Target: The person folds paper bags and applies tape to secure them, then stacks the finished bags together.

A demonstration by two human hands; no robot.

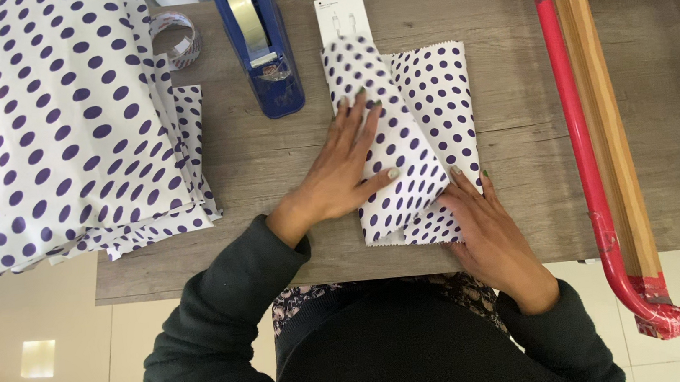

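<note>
Fingers of both my hands lie flat, gripping nothing: left hand (346, 165) on the dotted paper (423, 144), right hand (482, 222) at its near edge.

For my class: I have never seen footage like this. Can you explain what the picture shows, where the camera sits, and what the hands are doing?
There is one picture, taken by a camera worn on a person's head, looking down at a wooden table. The left hand presses flat on a fold of dotted wrapping paper around a slim white box. The right hand rests on the paper's lower edge. A blue tape dispenser and a stack of dotted sheets lie alongside.
</note>
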